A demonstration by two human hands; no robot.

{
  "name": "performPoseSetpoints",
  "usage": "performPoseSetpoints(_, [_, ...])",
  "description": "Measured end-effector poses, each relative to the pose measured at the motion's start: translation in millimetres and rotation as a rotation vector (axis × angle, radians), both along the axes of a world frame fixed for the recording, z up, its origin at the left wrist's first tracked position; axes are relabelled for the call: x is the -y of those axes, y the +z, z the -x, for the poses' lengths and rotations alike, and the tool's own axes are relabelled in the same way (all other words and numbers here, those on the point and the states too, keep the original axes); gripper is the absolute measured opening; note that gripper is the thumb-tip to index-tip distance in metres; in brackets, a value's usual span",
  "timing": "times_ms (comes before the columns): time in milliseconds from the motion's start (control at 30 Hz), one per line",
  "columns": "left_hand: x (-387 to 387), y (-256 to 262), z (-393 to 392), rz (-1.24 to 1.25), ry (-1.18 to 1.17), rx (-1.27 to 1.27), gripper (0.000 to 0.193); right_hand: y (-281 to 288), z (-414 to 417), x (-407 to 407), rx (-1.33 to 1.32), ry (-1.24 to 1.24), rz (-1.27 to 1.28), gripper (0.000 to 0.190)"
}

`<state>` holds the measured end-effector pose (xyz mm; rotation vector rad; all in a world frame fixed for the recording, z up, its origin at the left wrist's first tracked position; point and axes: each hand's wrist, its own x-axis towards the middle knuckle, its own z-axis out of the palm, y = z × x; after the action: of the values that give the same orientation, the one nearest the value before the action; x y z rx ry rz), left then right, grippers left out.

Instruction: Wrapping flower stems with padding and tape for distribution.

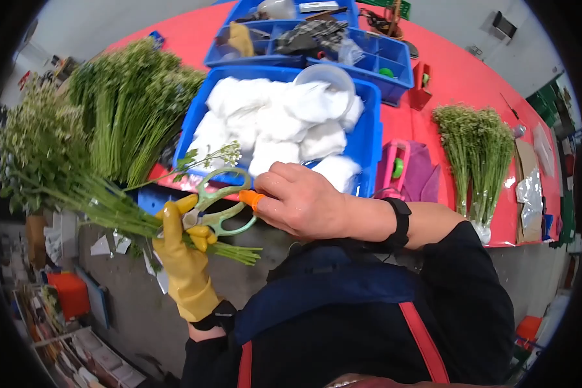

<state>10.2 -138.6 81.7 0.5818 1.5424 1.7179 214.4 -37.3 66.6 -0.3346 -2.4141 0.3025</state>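
Observation:
My left hand [184, 252], in a yellow rubber glove, grips a bunch of green flower stems [121, 203] whose small pale blossoms point to the left. The cut stem ends stick out to the right of the glove. A pair of scissors [228, 201] with pale green handles lies at the gloved fingers, its blades partly hidden by them. My right hand [303, 201], bare but for an orange finger cover [250, 199], is at the scissors' handles with curled fingers; whether it holds them is unclear. One flowering sprig [208, 157] sticks out above the scissors.
A blue crate [376, 140] of white wrapped bundles [276, 121] stands ahead on the red table [417, 140]. Behind it are divided blue trays [393, 87]. Flower bunches lie left [126, 106] and right [475, 160]. A pink tape dispenser [395, 167] stands beside a purple cloth [422, 174].

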Motion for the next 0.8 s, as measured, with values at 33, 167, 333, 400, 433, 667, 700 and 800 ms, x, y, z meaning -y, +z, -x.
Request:
performPoseSetpoints(33, [11,1,9,0.013,-0.021,-0.018,0.044,-2,11,10,-0.013,0.026,0.006,0.029])
performPoseSetpoints(167, [38,1,25,-0.017,-0.101,0.038,0.028,-23,47,41,-0.056,0.025,0.016,0.045])
performPoseSetpoints(333, [77,-5,34,0.074,-0.153,-0.006,0.027,-25,68,65,0.119,0.049,0.259,0.051])
performPoseSetpoints(400, [94,-5,41,0.084,-0.167,-0.034,0.027,-26,77,73,0.144,0.111,0.277,0.05])
performPoseSetpoints(433, [100,-5,43,0.094,-0.21,-0.058,0.027,-27,81,76,0.171,0.144,0.296,0.049])
performPoseSetpoints(667, [136,-9,65,0.005,-0.17,0.052,0.038,-10,95,76,0.17,0.143,0.147,0.049])
performPoseSetpoints(700, [142,-10,67,0.028,-0.102,0.054,0.038,-2,95,76,0.174,0.116,0.115,0.049])
performPoseSetpoints(800, [152,-12,77,0.095,-0.078,0.006,0.041,20,102,77,0.263,0.03,0.038,0.059])
